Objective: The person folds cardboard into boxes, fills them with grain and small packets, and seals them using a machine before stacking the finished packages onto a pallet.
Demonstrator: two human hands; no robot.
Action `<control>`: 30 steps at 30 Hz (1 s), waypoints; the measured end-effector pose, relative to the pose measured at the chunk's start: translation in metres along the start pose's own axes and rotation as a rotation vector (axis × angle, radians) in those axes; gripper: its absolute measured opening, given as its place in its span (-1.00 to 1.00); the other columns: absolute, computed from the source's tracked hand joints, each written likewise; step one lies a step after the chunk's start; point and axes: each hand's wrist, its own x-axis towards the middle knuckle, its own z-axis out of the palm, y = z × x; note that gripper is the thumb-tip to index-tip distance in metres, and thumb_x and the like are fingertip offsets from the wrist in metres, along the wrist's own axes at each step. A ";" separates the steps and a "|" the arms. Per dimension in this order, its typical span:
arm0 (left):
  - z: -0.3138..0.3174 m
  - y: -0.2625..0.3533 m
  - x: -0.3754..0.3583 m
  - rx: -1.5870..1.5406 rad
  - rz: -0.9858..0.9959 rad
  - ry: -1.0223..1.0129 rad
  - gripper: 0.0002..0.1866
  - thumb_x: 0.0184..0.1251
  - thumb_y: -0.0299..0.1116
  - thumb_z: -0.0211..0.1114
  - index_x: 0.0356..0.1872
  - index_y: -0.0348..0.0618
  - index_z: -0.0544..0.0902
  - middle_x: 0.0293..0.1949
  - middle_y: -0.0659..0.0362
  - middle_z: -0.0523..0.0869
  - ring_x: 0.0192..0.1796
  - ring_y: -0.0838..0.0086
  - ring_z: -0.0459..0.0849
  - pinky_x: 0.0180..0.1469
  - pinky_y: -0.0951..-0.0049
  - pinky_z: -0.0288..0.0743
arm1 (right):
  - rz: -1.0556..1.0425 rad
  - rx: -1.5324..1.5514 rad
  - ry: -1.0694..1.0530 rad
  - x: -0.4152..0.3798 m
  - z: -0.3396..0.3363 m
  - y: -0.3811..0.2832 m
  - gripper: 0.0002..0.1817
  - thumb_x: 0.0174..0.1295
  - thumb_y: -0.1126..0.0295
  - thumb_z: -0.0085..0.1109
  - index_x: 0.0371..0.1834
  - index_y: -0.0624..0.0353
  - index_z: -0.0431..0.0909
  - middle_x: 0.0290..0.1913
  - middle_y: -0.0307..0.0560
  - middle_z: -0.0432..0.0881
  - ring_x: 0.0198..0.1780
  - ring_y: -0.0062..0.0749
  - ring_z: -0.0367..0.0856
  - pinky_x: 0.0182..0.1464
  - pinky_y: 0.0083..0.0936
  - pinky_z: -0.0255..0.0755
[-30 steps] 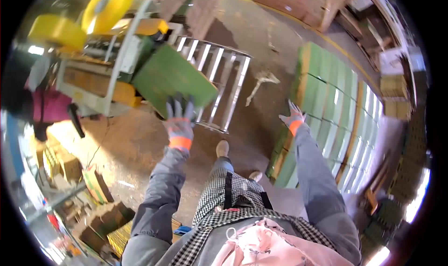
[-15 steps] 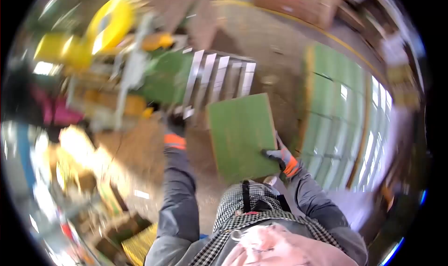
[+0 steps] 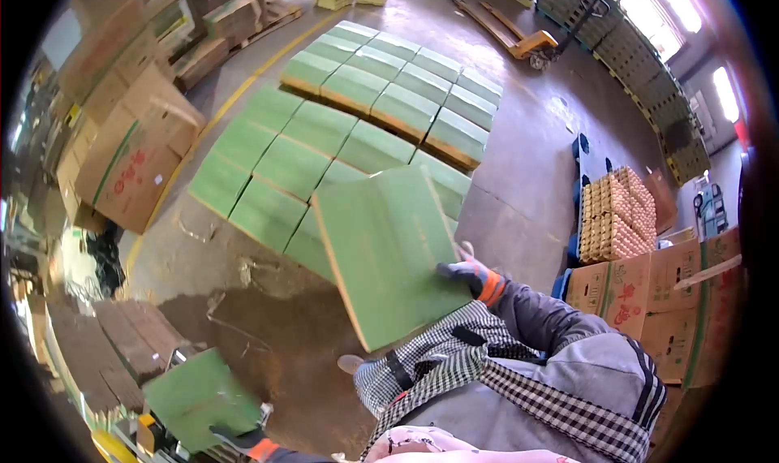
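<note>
My right hand [image 3: 471,276], in a grey glove with an orange cuff band, grips the right edge of a green carton [image 3: 385,252] in front of my body. The carton is tilted, with its broad green face up and a brown edge on its left. At the lower left, my left hand [image 3: 239,444], gloved too, has its dark fingers over the near edge of a second green carton [image 3: 199,398]. Its thumb and the carton's underside are hidden. Beyond the right-hand carton stand rows of similar green cartons [image 3: 280,164], set side by side in two blocks.
Brown cardboard boxes stand at the left [image 3: 134,171] and right [image 3: 673,301]. Stacked egg trays [image 3: 617,219] rest near a blue pallet. An orange pallet jack [image 3: 531,45] is parked at the back. A yellow line [image 3: 182,175] crosses the floor.
My view has swung right, so the rows of green cartons now lie ahead. The right hand still holds its carton. My left hand, earlier by the slatted rack, is now on a green carton.
</note>
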 end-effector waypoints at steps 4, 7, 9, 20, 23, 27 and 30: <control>0.312 0.111 -0.063 -0.496 -0.485 -0.158 -0.51 0.28 -0.11 0.12 0.15 -0.14 0.37 0.07 0.14 0.47 0.07 0.33 0.45 0.11 0.30 0.34 | -0.279 -0.001 0.093 0.013 -0.125 -0.094 -0.14 0.04 0.38 0.27 0.39 0.07 -0.04 0.22 -0.09 0.32 0.14 -0.34 0.40 0.13 -0.34 0.31; 0.538 0.123 -0.076 -0.382 -0.633 -0.578 -0.54 0.20 -0.36 0.20 0.12 -0.27 0.36 -0.04 0.05 0.57 -0.04 0.26 0.59 0.09 0.24 0.44 | -0.498 -0.061 0.130 0.060 -0.260 -0.156 -0.07 -0.04 0.40 0.32 0.40 0.09 -0.05 0.23 -0.12 0.31 0.17 -0.35 0.34 0.18 -0.39 0.25; 0.671 0.101 -0.068 -0.119 -0.500 -0.870 -0.47 0.14 -0.43 0.21 0.16 -0.30 0.33 0.02 0.01 0.55 -0.05 0.26 0.61 0.11 0.33 0.43 | -0.510 -0.054 0.135 0.088 -0.332 -0.208 -0.08 -0.07 0.49 0.26 0.40 0.07 -0.04 0.21 -0.12 0.34 0.16 -0.41 0.35 0.14 -0.48 0.27; 1.276 0.020 -0.043 0.342 0.231 -1.834 -0.62 0.28 -0.33 0.06 0.08 -0.26 0.48 0.05 0.16 0.54 0.08 0.44 0.49 0.16 0.39 0.34 | -0.595 0.283 0.339 0.256 -0.686 -0.323 -0.59 0.29 0.35 -0.05 0.17 0.27 0.33 0.03 -0.15 0.51 0.01 -0.47 0.50 0.09 -0.52 0.37; 1.374 0.017 -0.060 0.439 -0.183 -1.693 -0.58 0.33 -0.28 0.05 0.14 -0.29 0.41 0.01 0.13 0.59 0.09 0.44 0.52 0.26 0.40 0.22 | -0.771 0.067 0.391 0.293 -0.724 -0.363 -0.58 0.30 0.35 -0.07 0.20 0.26 0.31 0.09 -0.15 0.48 0.07 -0.48 0.47 0.14 -0.54 0.32; 1.421 -0.048 -0.143 1.365 0.704 -1.125 -0.22 0.06 0.24 0.15 0.32 0.25 0.18 0.32 -0.21 0.05 0.38 -0.08 -0.10 0.34 -0.02 -0.16 | -0.533 0.275 0.540 0.351 -0.755 -0.402 -0.55 0.26 0.37 0.03 0.20 0.26 0.30 0.05 -0.15 0.51 0.05 -0.46 0.48 0.10 -0.55 0.35; 1.422 -0.082 -0.185 1.334 0.686 -1.032 -0.16 0.01 0.20 0.23 0.35 0.33 0.11 0.35 -0.27 -0.13 0.38 -0.23 -0.38 0.36 -0.07 -0.41 | -0.687 0.576 0.465 0.395 -0.775 -0.389 -0.53 0.21 0.38 0.10 0.20 0.26 0.31 0.01 -0.13 0.53 0.03 -0.44 0.50 0.07 -0.55 0.36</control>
